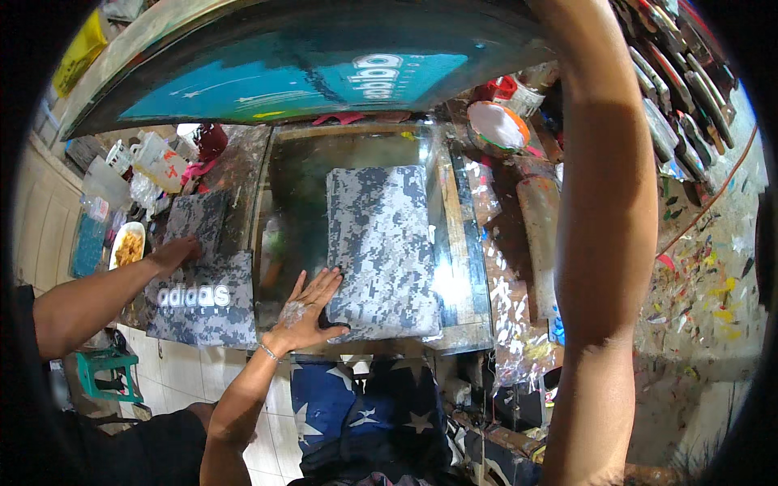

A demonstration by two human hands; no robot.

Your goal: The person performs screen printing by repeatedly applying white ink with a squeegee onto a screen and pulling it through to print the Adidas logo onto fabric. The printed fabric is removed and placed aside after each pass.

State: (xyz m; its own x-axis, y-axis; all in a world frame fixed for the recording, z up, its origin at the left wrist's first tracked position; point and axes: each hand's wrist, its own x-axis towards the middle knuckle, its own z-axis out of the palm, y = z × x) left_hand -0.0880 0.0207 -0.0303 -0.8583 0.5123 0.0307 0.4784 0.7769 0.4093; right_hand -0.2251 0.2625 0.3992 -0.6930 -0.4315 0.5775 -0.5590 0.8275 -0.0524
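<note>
My left hand (306, 314), with a bracelet at the wrist, lies flat with its fingers spread. Its fingertips and thumb touch the left edge of a folded grey camouflage cloth (381, 251), which rests on a dark glassy board (296, 190). My right arm (608, 211) reaches up past the top edge, so the right hand is out of sight. Above the board a screen printing frame (284, 89) is tilted up, with blue mesh and a pale lettered design. At the left, another person's hand (174, 253) touches a second camouflage cloth (203, 304) with white printed lettering.
A tub of white paint (496, 127) stands behind the board on the right. Squeegees (677, 89) hang at the upper right. Several containers (158, 162) and a dish of food (128, 245) sit at the left. A green stool (109, 374) stands on the tiled floor.
</note>
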